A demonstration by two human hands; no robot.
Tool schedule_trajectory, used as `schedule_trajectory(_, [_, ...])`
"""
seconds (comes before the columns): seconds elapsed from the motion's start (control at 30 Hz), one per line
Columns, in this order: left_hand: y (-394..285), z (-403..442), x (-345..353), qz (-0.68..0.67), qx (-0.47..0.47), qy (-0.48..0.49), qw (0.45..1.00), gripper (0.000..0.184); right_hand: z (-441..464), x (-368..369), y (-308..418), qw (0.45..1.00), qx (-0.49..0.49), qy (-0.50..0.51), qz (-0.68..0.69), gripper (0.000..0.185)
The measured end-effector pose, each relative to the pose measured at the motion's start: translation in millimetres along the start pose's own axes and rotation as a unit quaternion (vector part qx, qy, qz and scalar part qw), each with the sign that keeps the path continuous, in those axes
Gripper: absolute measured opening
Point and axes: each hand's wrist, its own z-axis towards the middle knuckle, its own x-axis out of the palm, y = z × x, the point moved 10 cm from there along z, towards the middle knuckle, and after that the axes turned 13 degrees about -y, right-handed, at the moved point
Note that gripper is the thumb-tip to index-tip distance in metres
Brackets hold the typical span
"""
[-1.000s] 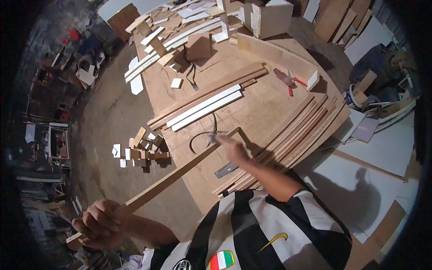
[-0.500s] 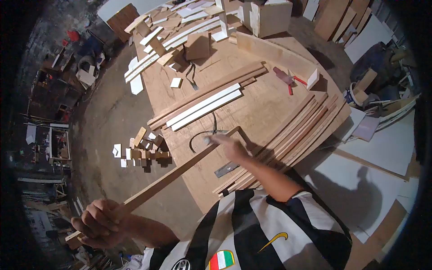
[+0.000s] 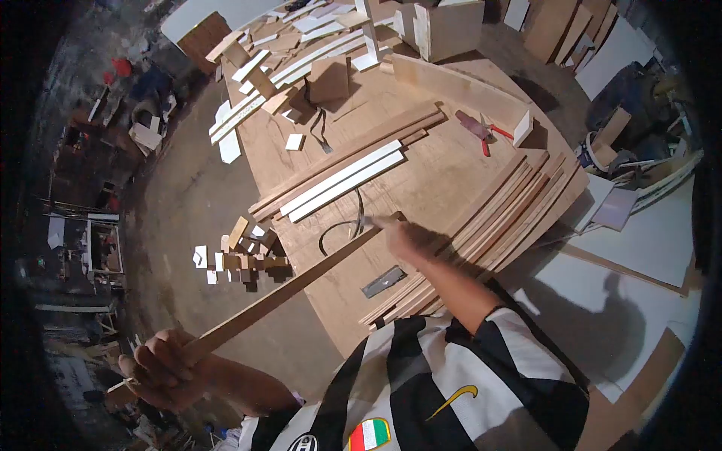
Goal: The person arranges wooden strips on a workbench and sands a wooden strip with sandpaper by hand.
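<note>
My left hand [image 3: 164, 370] is wrapped round the near end of a long wooden strip [image 3: 278, 298], which slants up to the right onto the wooden table [image 3: 323, 289]. Near the strip's far end is my right hand [image 3: 402, 242], blurred, its fingers closed on something too smeared to name. A thin black strap or cable [image 3: 323, 239] curves on the tabletop beside that end. Below the right hand lies a flat grey metal piece [image 3: 383, 281].
Two white strips [image 3: 342, 180] lie beside long brown strips [image 3: 361, 150]. Several thin strips [image 3: 496, 225] are stacked at the right edge. Red-handled pliers [image 3: 500, 132] rest farther back. Small wood blocks [image 3: 244, 261] stand left of the table.
My right hand has shifted slightly right along the strip, toward its far end. My left hand keeps its hold on the near end. The view has tilted a little.
</note>
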Motion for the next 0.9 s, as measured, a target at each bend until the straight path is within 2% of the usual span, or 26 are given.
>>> schedule_trajectory(0.03, [3, 0, -1, -0.005, -0.013, 0.002, 1.000, 0.022, -3, 6, 20, 0.998, -0.051, 0.024, -0.011, 0.041])
schedule_trajectory(0.07, [2, 0, -2, -0.005, -0.010, 0.001, 1.000, 0.022, -6, 5, 30, 0.998, -0.053, 0.025, -0.012, 0.041])
schedule_trajectory(0.13, [2, 0, -9, 0.020, -0.017, -0.026, 0.999, 0.022, -17, -11, 72, 0.980, -0.191, -0.050, 0.033, 0.040])
schedule_trajectory(0.2, [1, 4, -9, 0.039, -0.019, -0.024, 0.999, 0.021, 0, 10, -24, 0.994, -0.063, -0.053, 0.078, 0.037])
schedule_trajectory(0.27, [1, 3, -15, 0.052, -0.013, -0.018, 0.998, 0.021, 12, -6, -43, 0.988, 0.094, 0.069, -0.099, 0.038])
schedule_trajectory(0.3, [-8, 2, -34, 0.032, 0.030, -0.074, 0.996, 0.022, 7, -1, -36, 0.988, 0.095, 0.069, -0.097, 0.038])
schedule_trajectory(0.37, [-17, 4, -50, 0.009, 0.075, -0.129, 0.989, 0.023, 1, 15, 8, 0.997, -0.015, 0.052, 0.051, 0.038])
schedule_trajectory(0.4, [-13, 6, -39, 0.057, 0.062, -0.079, 0.993, 0.024, -2, 15, 8, 0.997, -0.016, 0.054, 0.050, 0.038])
schedule_trajectory(0.47, [-8, 8, -26, 0.104, 0.050, -0.031, 0.993, 0.025, -8, 4, 35, 0.986, -0.157, -0.001, 0.062, 0.037])
schedule_trajectory(0.53, [-1, 7, -17, 0.093, -0.017, -0.012, 0.995, 0.026, 13, 17, -53, 0.994, 0.067, 0.055, 0.065, 0.035])
schedule_trajectory(0.57, [0, 6, -15, 0.094, -0.016, -0.011, 0.995, 0.026, 15, 6, -54, 0.963, 0.231, 0.079, 0.112, 0.035])
schedule_trajectory(0.63, [0, 7, -13, 0.063, -0.007, -0.023, 0.998, 0.026, -4, 10, -51, 0.903, 0.386, 0.099, 0.160, 0.036])
schedule_trajectory(0.67, [1, 8, -12, 0.061, -0.006, -0.021, 0.998, 0.026, 6, 19, -32, 0.976, 0.170, 0.067, 0.120, 0.036])
schedule_trajectory(0.7, [1, 7, -10, 0.043, -0.009, -0.019, 0.999, 0.026, 5, 14, 14, 0.995, -0.056, 0.033, 0.071, 0.036])
schedule_trajectory(0.73, [2, 5, -9, 0.026, -0.013, -0.016, 0.999, 0.026, 3, 13, 17, 0.995, -0.057, 0.033, 0.069, 0.036])
schedule_trajectory(0.8, [2, 1, -9, 0.028, 0.008, -0.047, 0.998, 0.026, -6, -1, 44, 0.985, -0.161, -0.014, 0.062, 0.036])
schedule_trajectory(0.83, [-3, -1, -11, 0.033, 0.026, -0.077, 0.996, 0.025, 2, 0, 23, 0.994, -0.082, -0.003, 0.076, 0.036])
schedule_trajectory(0.87, [-2, -2, -8, 0.033, 0.024, -0.078, 0.996, 0.025, 4, -4, 21, 0.994, -0.080, -0.003, 0.075, 0.036])
schedule_trajectory(0.9, [2, -2, -4, 0.020, 0.020, -0.069, 0.997, 0.025, 10, -14, 12, 0.996, 0.071, 0.015, 0.060, 0.038])
